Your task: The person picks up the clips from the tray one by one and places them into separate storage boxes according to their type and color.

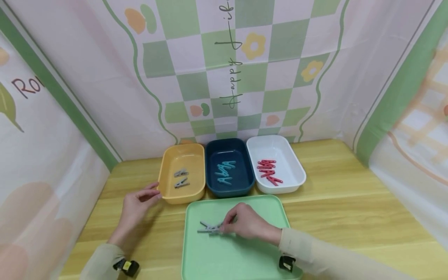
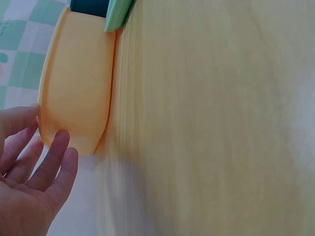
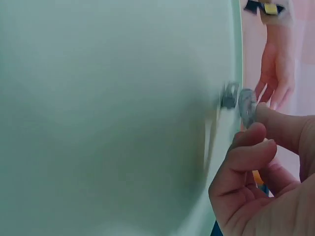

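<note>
My right hand [image 1: 249, 222] pinches a grey clothespin [image 3: 247, 105] between thumb and forefinger, low over the green tray [image 1: 224, 258]. Right beside it, other grey clothespins [image 1: 205, 225] lie on that tray; the fingers partly cover the cluster. At the yellow bin [image 1: 187, 154], my left hand [image 1: 134, 208] touches the left front rim with its fingertips, the fingers loosely extended. Two grey clothespins [image 1: 181, 182] rest inside this bin. The left wrist view shows the bin's outer side beside the spread fingers.
A dark blue bin [image 1: 229, 144] holding several teal clothespins [image 1: 225, 171] stands in the middle of the row. To its right is a white bin [image 1: 292, 163] with several red clothespins [image 1: 268, 171]. A patterned cloth [image 1: 224, 77] hangs behind the wooden table [image 1: 350, 202].
</note>
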Motion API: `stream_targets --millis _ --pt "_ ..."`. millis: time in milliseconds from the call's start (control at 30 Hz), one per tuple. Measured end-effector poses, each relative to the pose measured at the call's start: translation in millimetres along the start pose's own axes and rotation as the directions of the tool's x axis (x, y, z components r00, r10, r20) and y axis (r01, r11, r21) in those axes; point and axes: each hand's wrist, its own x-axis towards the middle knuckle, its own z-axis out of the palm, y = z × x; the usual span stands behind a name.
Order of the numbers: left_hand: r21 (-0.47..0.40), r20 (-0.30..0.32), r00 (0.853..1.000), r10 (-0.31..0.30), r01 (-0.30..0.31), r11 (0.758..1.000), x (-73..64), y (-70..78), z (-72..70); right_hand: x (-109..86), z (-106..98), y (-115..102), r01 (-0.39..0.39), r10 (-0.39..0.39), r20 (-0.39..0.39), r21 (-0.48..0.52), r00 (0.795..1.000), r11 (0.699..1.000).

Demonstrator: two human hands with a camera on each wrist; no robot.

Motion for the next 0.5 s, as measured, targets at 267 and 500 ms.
stream_targets --millis 267,500 --pt "-0.003 0.003 1.000 0.000 0.000 1.000 -0.4 -1.2 0.7 6.6 -5.3 15.0 -0.034 0.033 -0.090 -0.010 0.995 0.999" --pt "0.008 -0.001 1.000 -0.005 0.005 1.000 -0.8 1.0 0.6 13.0 -3.5 18.6 -0.054 0.056 -0.166 0.016 0.984 0.998"
